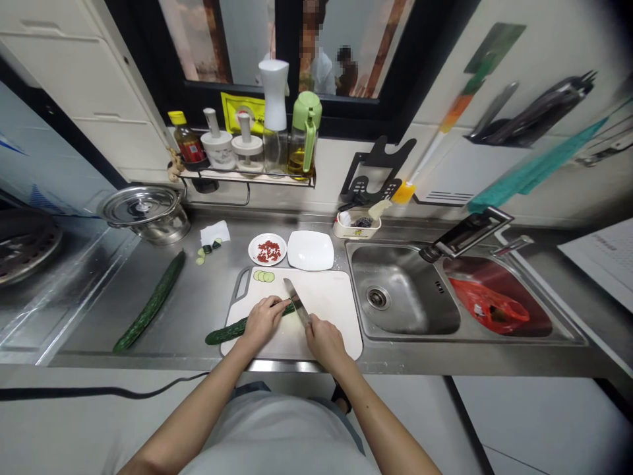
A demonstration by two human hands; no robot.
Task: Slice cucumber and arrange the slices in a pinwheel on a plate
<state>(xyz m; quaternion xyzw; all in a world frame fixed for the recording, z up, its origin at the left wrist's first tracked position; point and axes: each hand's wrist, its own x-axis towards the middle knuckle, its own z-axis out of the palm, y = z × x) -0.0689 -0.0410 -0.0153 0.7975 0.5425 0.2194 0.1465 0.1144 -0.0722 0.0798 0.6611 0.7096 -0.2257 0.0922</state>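
My left hand (266,321) is closed over a dark green cucumber (226,332) that lies across the white cutting board (333,297). A knife (297,299) is in my right hand (326,340), its blade against the cucumber's right end, just beside my left fingertips. Part of the cucumber is hidden under my left hand. Several pale green cucumber slices (264,276) lie in an overlapping row at the board's upper left. Behind the board are a small white plate with red bits (268,250) and a white square plate (310,249).
A second cucumber (151,302) lies on the steel counter at left, near cut ends (208,249) and a white paper (215,232). A lidded pot (148,214) stands behind. The sink (405,290) is at right, with a red bag (489,309) in its second basin. Bottles (302,135) line a wall shelf.
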